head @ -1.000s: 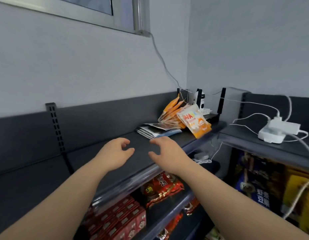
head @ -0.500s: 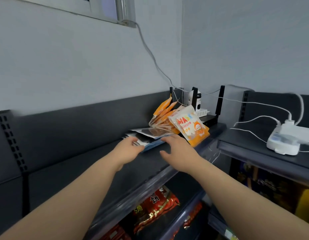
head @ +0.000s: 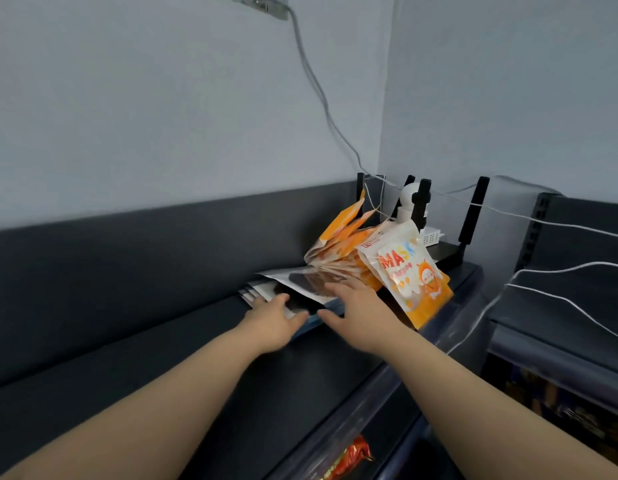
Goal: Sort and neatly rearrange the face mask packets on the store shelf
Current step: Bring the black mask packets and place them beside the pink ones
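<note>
Two hands were at the centre of the frame. The left hand (head: 271, 322) lay with straight fingers on the near edge of the flat silver packets (head: 300, 284), its grip open. The right hand (head: 361, 306), grip also open, touched the same stack just beside the orange mask packets (head: 413, 275), which leaned right of centre on the dark shelf (head: 145, 348).

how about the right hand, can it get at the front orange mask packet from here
Probably yes: the right hand lies open beside the front orange MASK packet, with nothing between them.
</note>
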